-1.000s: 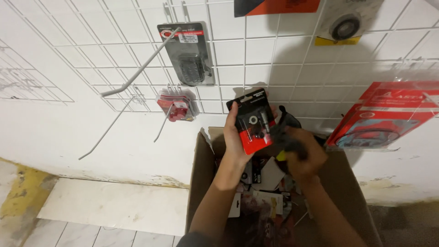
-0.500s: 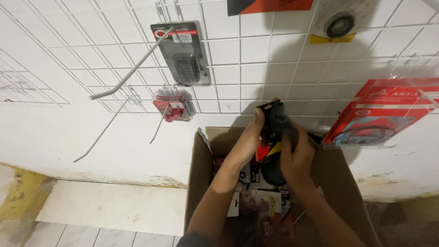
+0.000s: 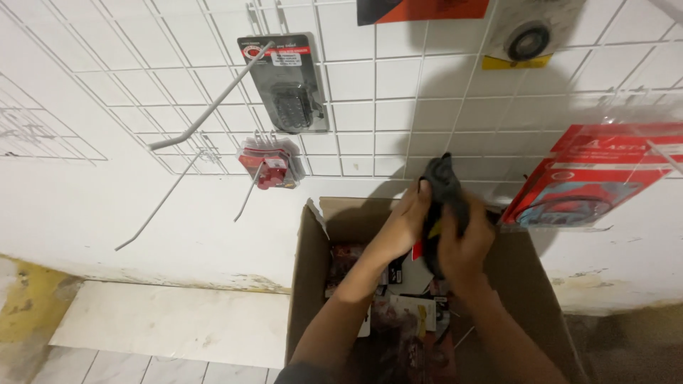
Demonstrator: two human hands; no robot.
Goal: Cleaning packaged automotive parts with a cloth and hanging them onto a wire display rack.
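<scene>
Both my hands are raised over an open cardboard box [image 3: 313,263] and grip one dark packaged item [image 3: 444,182] with red and yellow bits showing. My left hand [image 3: 405,220] holds its left side. My right hand [image 3: 464,238] wraps the lower right part and hides most of it. The item is turned edge-on, so its front cannot be seen. It is held just in front of the white wire grid panel [image 3: 370,92] on the wall.
Packaged goods hang on the grid: a grey blister pack [image 3: 284,82], a small red pack [image 3: 269,165], a red flat pack [image 3: 590,181] at right, a disc pack [image 3: 528,34] above. Bare wire hooks [image 3: 206,114] stick out at left. Several more packages lie in the box.
The package, earlier held face-on in my left hand with its red card showing, has turned edge-on, and both hands have closed around it and shifted slightly right.
</scene>
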